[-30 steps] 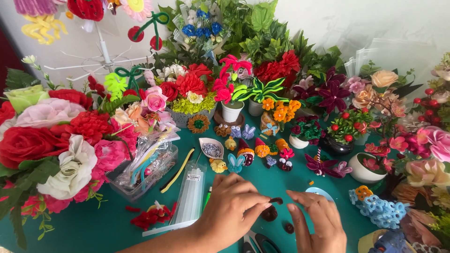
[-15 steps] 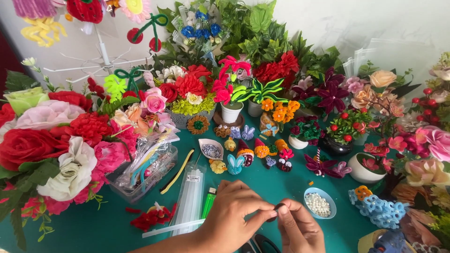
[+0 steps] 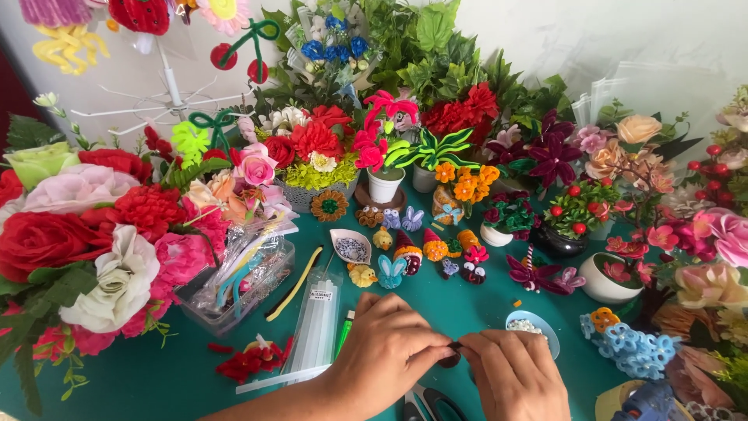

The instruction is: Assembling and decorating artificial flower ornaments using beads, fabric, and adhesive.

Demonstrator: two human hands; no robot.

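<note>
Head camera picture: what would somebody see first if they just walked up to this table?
Probably the big red and pink flowers piled at the left, and the row of little potted flowers across the back. Then the two hands at the bottom edge, left hand and right hand, pinching a small dark piece together above the green table.

The scene is bright and evenly lit by soft, diffuse light, with saturated colours. The fingers (image 3: pixel 436 355) are sharp, casting only a faint, soft shadow on the teal table (image 3: pixel 483 308) just beneath them. Far above the fingers, the white wall (image 3: pixel 623 39) is pale and slightly washed out. Well to either side of the fingers, the flowers (image 3: pixel 93 226) at the frame edges look stretched and slightly soft.
</note>
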